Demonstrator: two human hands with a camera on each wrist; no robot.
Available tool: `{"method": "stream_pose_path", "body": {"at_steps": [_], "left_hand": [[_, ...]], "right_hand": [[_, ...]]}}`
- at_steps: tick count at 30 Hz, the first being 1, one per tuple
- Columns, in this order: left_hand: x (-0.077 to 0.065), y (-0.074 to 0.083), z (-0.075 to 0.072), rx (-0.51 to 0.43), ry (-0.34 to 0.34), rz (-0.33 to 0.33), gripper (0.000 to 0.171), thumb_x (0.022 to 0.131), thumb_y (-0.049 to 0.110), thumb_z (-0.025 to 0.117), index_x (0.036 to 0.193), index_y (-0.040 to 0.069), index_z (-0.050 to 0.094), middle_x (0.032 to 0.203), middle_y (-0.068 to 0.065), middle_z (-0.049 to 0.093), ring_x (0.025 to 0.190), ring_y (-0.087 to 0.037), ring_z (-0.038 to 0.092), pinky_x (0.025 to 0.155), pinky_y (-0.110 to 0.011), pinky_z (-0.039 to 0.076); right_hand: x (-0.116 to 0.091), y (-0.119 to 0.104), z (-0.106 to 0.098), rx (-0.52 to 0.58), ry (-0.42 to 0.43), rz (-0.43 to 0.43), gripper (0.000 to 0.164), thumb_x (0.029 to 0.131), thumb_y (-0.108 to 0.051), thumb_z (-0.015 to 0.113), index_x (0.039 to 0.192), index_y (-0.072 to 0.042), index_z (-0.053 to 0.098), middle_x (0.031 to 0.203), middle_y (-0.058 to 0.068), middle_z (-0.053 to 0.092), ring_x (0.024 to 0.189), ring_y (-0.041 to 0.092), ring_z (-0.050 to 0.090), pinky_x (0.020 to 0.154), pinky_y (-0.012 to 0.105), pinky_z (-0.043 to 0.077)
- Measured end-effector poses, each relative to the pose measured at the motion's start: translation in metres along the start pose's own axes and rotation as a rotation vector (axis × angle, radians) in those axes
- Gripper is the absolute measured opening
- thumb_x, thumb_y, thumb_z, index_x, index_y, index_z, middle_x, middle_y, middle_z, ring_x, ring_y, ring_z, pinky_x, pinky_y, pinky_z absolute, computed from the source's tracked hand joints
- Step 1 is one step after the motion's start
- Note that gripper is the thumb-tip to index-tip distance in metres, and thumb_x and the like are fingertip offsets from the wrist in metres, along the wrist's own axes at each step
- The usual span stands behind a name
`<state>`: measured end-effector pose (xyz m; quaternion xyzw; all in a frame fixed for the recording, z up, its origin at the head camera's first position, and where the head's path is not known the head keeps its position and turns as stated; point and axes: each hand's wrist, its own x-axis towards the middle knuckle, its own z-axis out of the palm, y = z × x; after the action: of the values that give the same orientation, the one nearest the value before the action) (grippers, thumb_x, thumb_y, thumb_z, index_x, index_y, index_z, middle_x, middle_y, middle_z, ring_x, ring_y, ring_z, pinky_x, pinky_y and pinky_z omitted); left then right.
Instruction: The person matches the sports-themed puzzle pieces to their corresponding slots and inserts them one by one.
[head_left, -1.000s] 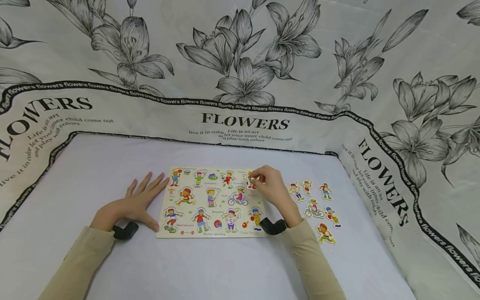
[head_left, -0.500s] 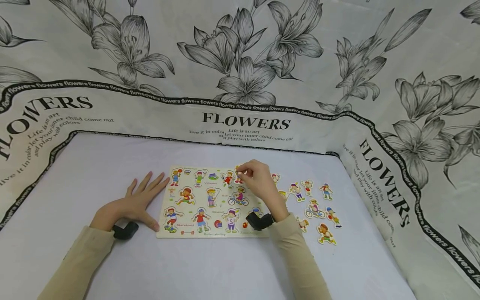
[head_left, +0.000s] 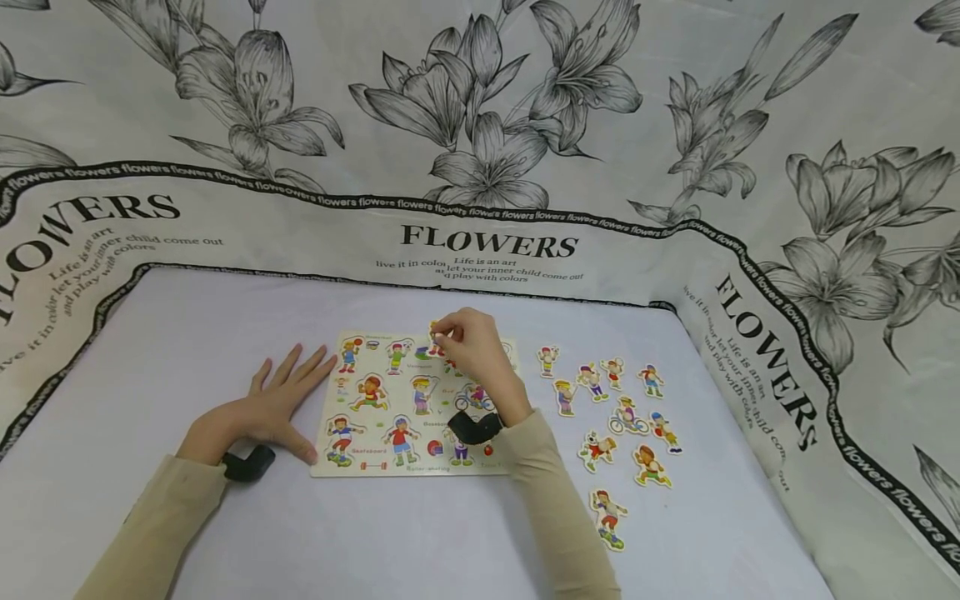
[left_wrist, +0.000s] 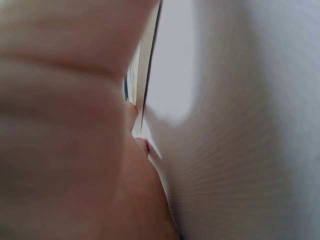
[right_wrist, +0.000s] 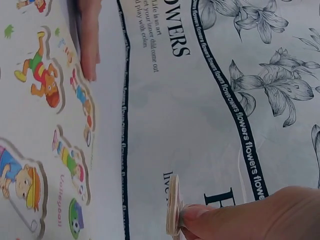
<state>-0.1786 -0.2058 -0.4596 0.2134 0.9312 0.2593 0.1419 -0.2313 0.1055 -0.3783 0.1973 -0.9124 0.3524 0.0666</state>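
Note:
My right hand (head_left: 476,346) pinches a small wooden puzzle piece (head_left: 435,340) by thumb and fingers, over the top edge of the puzzle board (head_left: 442,433). In the right wrist view the puzzle piece (right_wrist: 173,206) is edge-on, so its picture is hidden, and it stands clear of the board's surface. My left hand (head_left: 277,408) lies with fingers spread at the board's left side, fingertips and thumb right at its edge. Printed children playing sports fill outlined recesses on the board. The left wrist view is mostly palm (left_wrist: 65,125) and white cloth, with the board's edge (left_wrist: 145,65) beyond.
Loose puzzle pieces lie on the white cloth right of the board, among them a cyclist (head_left: 627,417), a runner (head_left: 652,467), a footballer (head_left: 597,450) and a skateboarder (head_left: 607,518). A flower-printed curtain (head_left: 491,250) borders the table. Each wrist carries a black camera mount (head_left: 474,427).
My right hand has moved left along the board's top edge with the pinched puzzle piece, uncovering loose pieces on the right. The left hand stays in place.

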Motion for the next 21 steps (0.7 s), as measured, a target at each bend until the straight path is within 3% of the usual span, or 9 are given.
{"method": "stream_pose_path", "body": {"at_steps": [10,21], "left_hand": [[0.002,-0.002,0.003,0.024,0.0,0.001,0.146,0.049,0.065,0.089,0.16,0.013,0.009,0.166,-0.016,-0.004,0.147,-0.044,-0.018,0.109,-0.069,-0.017],[0.001,-0.006,0.004,0.01,0.013,0.02,0.147,0.048,0.071,0.085,0.16,0.015,0.008,0.166,-0.015,-0.004,0.147,-0.043,-0.019,0.108,-0.069,-0.018]], "right_hand": [[0.016,-0.011,0.029,0.077,-0.05,0.007,0.012,0.091,-0.004,0.07,0.1,-0.001,0.077,0.09,0.01,0.068,0.065,0.015,0.051,0.055,0.022,0.04],[0.032,-0.017,0.066,0.127,-0.108,0.014,0.012,0.092,-0.005,0.068,0.1,-0.003,0.077,0.084,0.008,0.064,0.064,0.011,0.046,0.053,0.019,0.037]]}}
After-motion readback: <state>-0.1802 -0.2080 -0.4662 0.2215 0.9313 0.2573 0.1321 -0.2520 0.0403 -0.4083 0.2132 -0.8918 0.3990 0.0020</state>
